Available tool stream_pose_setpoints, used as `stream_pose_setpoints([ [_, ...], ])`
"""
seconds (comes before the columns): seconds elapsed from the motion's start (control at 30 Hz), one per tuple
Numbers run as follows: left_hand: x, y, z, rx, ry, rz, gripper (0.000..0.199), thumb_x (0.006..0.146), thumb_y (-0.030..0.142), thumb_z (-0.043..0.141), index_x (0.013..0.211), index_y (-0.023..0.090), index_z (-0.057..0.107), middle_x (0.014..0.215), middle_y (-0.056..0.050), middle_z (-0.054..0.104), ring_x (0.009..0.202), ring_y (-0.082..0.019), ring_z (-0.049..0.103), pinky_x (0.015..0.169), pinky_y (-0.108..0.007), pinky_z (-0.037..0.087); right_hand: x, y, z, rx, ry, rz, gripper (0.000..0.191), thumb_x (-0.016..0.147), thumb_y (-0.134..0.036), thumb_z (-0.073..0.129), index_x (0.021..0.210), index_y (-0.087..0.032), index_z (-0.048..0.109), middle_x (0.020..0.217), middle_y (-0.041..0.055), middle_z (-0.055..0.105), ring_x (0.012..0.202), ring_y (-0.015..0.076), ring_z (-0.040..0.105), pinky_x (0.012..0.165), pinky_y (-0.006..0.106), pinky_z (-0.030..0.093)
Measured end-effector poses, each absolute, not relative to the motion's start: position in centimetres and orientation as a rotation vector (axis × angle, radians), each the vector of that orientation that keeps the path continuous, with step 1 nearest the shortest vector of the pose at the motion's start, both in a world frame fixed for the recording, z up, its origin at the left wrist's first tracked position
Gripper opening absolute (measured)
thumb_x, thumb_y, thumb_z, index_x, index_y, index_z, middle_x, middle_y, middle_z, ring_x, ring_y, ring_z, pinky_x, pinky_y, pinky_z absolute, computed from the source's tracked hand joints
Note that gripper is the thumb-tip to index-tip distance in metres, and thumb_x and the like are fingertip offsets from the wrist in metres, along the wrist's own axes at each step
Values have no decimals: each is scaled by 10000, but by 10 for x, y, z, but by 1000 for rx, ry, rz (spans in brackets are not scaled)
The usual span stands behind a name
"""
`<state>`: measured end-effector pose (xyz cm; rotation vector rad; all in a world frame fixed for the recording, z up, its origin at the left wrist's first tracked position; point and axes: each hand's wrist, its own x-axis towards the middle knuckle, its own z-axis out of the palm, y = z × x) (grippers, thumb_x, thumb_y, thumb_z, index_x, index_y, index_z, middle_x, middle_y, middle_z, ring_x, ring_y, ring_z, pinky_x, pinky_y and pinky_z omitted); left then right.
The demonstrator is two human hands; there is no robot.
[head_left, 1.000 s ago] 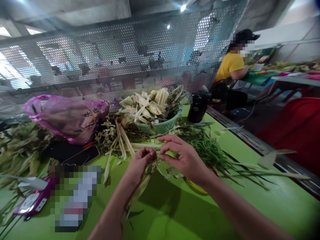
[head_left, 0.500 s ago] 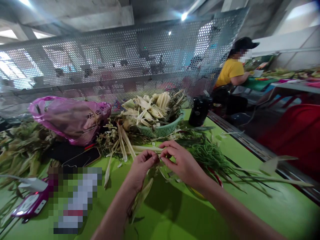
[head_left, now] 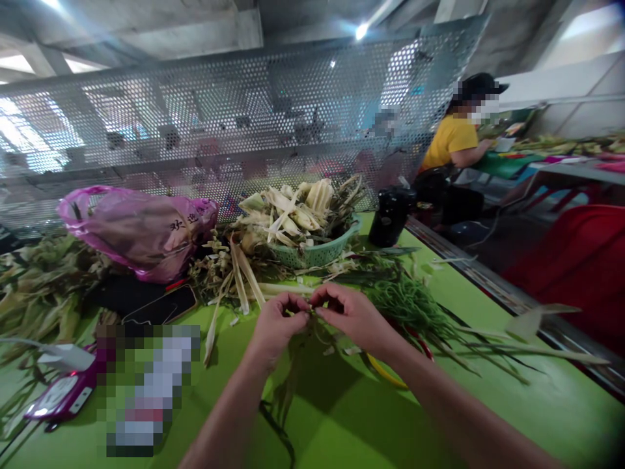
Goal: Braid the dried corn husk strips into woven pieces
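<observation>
Over the middle of the green table (head_left: pixel 351 423), my left hand (head_left: pixel 276 326) and my right hand (head_left: pixel 354 316) meet with thumbs and fingertips pinched. Between them is the small end of a dried husk strip; its exact form is partly hidden by the fingers. Below my left hand hangs a blurred, pale brown husk leaf (head_left: pixel 289 384), with a dark green blade (head_left: pixel 280 433) trailing near it. Beside my right hand lies a bundle of thin green strands (head_left: pixel 410 303). A yellow ring-shaped object (head_left: pixel 388 374) shows partly under my right wrist.
A green basket (head_left: pixel 317 255) heaped with husks stands at the back, next to a black bottle (head_left: pixel 388 218). To the left are a pink plastic bag (head_left: pixel 131 228), a phone (head_left: pixel 168 306), a purple power strip (head_left: pixel 63 394) and dried husks (head_left: pixel 49 280). A person in yellow (head_left: pixel 452 140) sits beyond.
My right hand has lowered slightly and its fingers have curled in closer to my left. The hanging leaf has swung and now points more straight down.
</observation>
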<state>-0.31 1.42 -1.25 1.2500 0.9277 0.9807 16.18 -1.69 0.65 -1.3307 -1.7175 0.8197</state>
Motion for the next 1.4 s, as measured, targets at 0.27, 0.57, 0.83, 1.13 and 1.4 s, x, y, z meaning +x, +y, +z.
stream_pose_setpoints([
  [0.27, 0, 14, -14, 1570, 1043, 1081, 122, 631, 93, 572, 726, 157, 615, 685, 11, 622, 637, -110, 551, 625, -219, 421, 156, -14, -7, -1448, -1678, 751, 97, 725, -165, 595, 804, -188, 646, 751, 0, 658, 690, 144, 567, 629, 241, 413],
  [0.57, 0, 10, -15, 1996, 1241, 1185, 217, 740, 61, 518, 832, 193, 664, 841, -31, 674, 788, -158, 604, 743, -280, 456, 156, -10, -14, -1311, -1484, 968, 131, 823, -284, 540, 847, -182, 619, 696, -2, 611, 567, 111, 523, 546, 234, 416],
  [0.83, 0, 9, -14, 1884, 1132, 1197, 190, 751, 80, 548, 816, 207, 674, 844, -29, 661, 803, -166, 592, 737, -272, 441, 157, -9, -11, -1278, -1461, 989, 158, 759, -198, 575, 893, -169, 653, 696, 1, 629, 582, 111, 538, 562, 228, 446],
  [1.13, 0, 11, -15, 1787, 1015, 1263, 162, 735, 85, 586, 759, 209, 687, 816, -30, 637, 803, -167, 579, 726, -261, 435, 159, -7, -11, -1220, -1458, 1064, 236, 700, -140, 567, 906, -176, 676, 736, 3, 651, 612, 119, 550, 583, 241, 456],
  [1.4, -1, 13, -18, 1768, 1007, 1234, 142, 731, 101, 592, 772, 198, 687, 806, -28, 649, 792, -163, 586, 725, -264, 442, 158, -7, -8, -1299, -1522, 951, 60, 746, -169, 556, 789, -167, 598, 672, -13, 592, 586, 111, 520, 570, 230, 410],
])
